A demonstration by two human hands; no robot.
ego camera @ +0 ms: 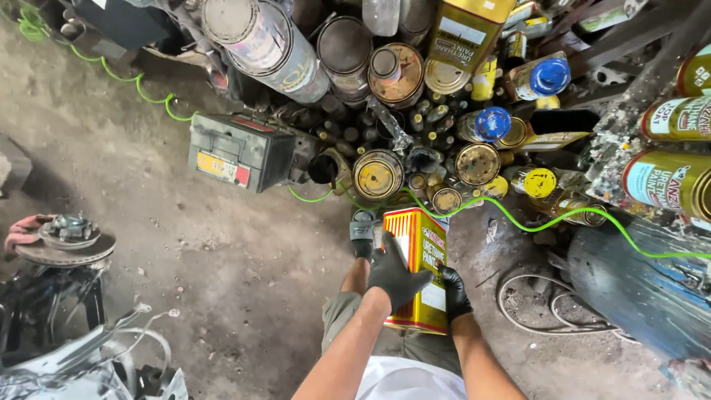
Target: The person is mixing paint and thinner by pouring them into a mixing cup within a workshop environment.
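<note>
A tall rectangular yellow and red paint can stands upright on the dirt floor right in front of me. My left hand, in a black glove, lies over its near left face and top edge. My right hand, also in a black glove, grips the can's lower right side. Both hands hold the can between them. My knee in olive trousers and a sandalled foot are just left of the can.
Several round rusty tins and bottles are piled behind the can. A grey car battery sits at left. A green coiled hose runs across. A brake disc and metal parts lie at far left, a blue drum at right.
</note>
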